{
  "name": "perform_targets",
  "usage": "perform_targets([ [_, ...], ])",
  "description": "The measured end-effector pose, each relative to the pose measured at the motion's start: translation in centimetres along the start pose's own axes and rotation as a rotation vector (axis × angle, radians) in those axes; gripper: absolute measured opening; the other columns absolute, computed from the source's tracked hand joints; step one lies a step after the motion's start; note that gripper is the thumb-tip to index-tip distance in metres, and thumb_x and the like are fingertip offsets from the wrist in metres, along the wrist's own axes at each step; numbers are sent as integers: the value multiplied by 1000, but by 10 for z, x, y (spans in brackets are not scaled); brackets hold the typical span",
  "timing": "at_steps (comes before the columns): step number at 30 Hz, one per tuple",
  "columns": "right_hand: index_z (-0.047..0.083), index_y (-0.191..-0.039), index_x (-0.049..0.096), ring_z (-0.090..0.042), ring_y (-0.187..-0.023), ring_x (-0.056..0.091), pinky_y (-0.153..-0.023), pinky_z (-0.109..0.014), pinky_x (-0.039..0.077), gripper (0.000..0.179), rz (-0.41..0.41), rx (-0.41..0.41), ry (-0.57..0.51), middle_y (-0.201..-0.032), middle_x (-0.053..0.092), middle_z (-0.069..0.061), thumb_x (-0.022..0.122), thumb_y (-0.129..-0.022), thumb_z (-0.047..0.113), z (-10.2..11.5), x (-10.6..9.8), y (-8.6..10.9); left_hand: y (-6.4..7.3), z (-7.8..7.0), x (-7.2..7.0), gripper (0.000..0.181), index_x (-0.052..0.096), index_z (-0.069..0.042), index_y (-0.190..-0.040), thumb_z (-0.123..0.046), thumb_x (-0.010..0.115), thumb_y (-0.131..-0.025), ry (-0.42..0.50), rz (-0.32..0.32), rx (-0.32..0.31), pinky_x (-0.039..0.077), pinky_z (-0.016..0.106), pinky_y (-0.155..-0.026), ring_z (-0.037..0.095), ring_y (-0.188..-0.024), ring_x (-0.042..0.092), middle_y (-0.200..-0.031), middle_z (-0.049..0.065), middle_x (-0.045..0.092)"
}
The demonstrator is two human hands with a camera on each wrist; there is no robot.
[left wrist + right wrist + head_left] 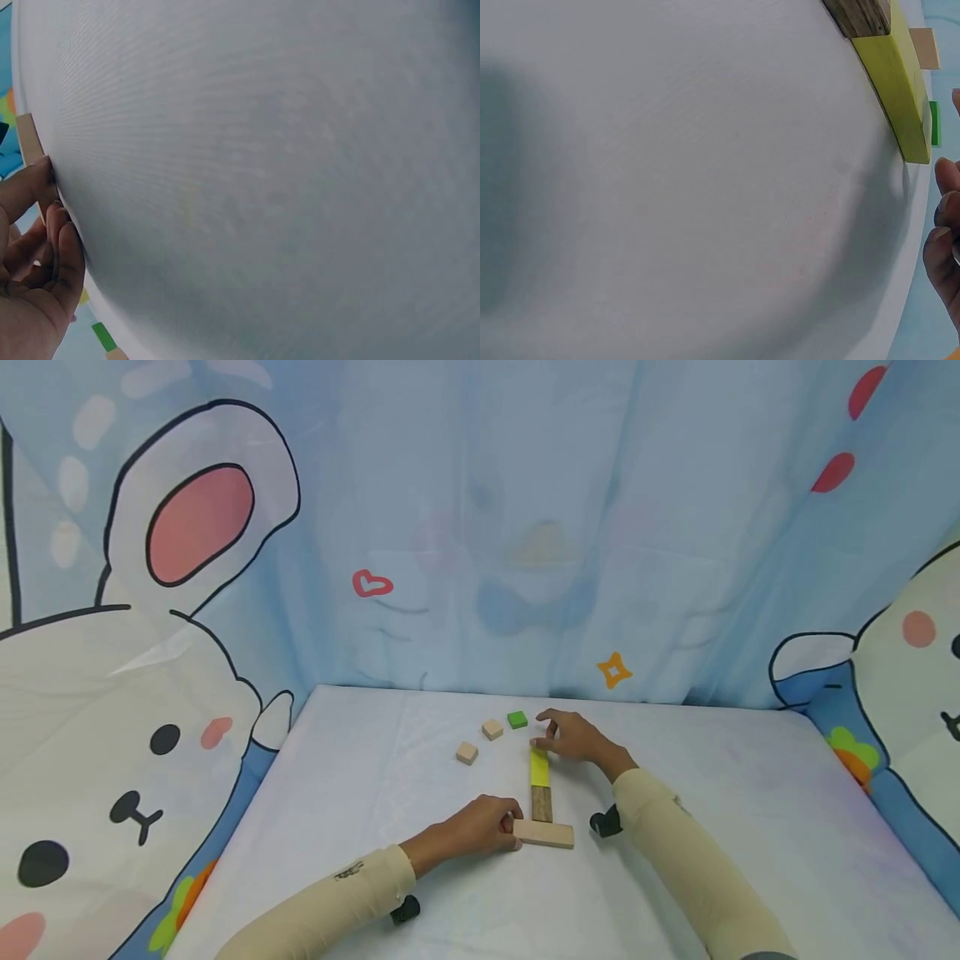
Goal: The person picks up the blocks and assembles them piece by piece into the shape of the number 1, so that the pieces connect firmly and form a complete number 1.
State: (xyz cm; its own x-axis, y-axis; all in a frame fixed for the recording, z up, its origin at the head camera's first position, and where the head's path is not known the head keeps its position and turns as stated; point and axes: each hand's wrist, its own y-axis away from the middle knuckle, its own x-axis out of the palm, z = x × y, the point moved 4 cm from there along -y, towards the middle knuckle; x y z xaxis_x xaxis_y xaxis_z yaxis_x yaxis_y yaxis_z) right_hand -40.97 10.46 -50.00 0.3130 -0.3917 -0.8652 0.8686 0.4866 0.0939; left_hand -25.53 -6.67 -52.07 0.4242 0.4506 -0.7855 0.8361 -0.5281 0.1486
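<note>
Plank [546,834], left hand [482,824] pinching, right hand [574,737] forward

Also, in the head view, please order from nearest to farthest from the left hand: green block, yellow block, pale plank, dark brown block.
From the left hand:
1. Pale plank: pinched at its left end.
2. Dark brown block: just beyond the plank.
3. Yellow block: farther out, past the brown one.
4. Green block: farthest, beyond and left of the yellow one.

Six blocks [543,834] [541,804] [539,768] [517,719] [492,729] [467,752], two hands [480,824] [576,737]
</note>
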Motion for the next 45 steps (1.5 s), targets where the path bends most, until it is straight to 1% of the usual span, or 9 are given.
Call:
perform_targets([
  [3, 3, -138, 54, -18, -79, 54, -68, -31, 44, 60, -1, 12, -2, -93, 61, -7, 70, -93, 39, 0, 0, -6, 0, -1, 1, 31, 66, -10, -116, -19, 78, -89, -2, -1, -1, 45, 16, -67, 0, -71, 52, -79, -10, 58],
  [6, 2, -138, 54, -17, -77, 54, -68, -31, 44, 60, 0, 7, -8, -92, 61, -6, 71, -93, 38, 0, 1, -11, 0, -1, 1, 31, 66, -10, -115, -19, 78, -89, -1, -3, -6, 45, 16, -67, 0, -71, 52, -79, -10, 58],
  [11, 1, -138, 54, -17, -75, 53, -68, -31, 44, 60, 10, 9, -16, -90, 61, -7, 72, -92, 36, 6, -1, -16, 0, -1, 0, 30, 66, -9, -114, -18, 78, -89, 25, -2, -7, 44, 16, -66, 1, -70, 52, -79, -9, 59],
  [16, 2, -139, 52, -17, -78, 54, -70, -30, 44, 61, 41, 45, -2, -93, 62, -7, 73, -92, 35, 10, -1, -22, 1, -1, -1, 30, 67, -8, -114, -17, 78, -88, 31, -6, -4, 44, 16, -66, 1, -69, 51, -79, -8, 58],
  [24, 5, -142, 50, -19, -84, 56, -73, -32, 46, 64, 59, 92, 18, -98, 63, -7, 74, -91, 35, 5, 7, -37, 0, 0, -1, 30, 67, -8, -115, -16, 78, -88, 43, -3, -16, 44, 16, -65, 1, -69, 52, -78, -8, 59],
  [29, 5, -143, 49, -20, -88, 57, -79, -36, 48, 65, 54, 92, 23, -103, 65, -9, 74, -91, 34, 1, 10, -45, 1, -2, -2, 31, 66, -7, -115, -16, 78, -88, 37, -2, -9, 44, 16, -65, 1, -69, 52, -79, -8, 59],
  [36, 5, -145, 47, -25, -99, 58, -91, -42, 50, 66, 89, 84, 3, -116, 64, -14, 75, -91, 30, 6, 13, -53, 2, -1, -2, 30, 66, -8, -115, -16, 78, -89, 39, 0, -13, 45, 15, -65, 1, -69, 51, -78, -8, 59],
  [39, 6, -146, 47, -25, -99, 58, -91, -42, 50, 65, 107, 85, -3, -118, 64, -16, 74, -91, 28, 10, 14, -56, 2, 0, -2, 30, 67, -8, -115, -16, 78, -89, 37, -3, -8, 45, 15, -65, 0, -69, 51, -78, -8, 59],
  [45, 5, -146, 47, -24, -98, 58, -92, -41, 50, 64, 127, 86, 25, -120, 64, -16, 72, -93, 29, 11, 18, -61, 2, 1, -3, 30, 67, -8, -115, -16, 78, -89, 35, -7, -6, 44, 15, -64, 0, -68, 51, -77, -8, 58],
])
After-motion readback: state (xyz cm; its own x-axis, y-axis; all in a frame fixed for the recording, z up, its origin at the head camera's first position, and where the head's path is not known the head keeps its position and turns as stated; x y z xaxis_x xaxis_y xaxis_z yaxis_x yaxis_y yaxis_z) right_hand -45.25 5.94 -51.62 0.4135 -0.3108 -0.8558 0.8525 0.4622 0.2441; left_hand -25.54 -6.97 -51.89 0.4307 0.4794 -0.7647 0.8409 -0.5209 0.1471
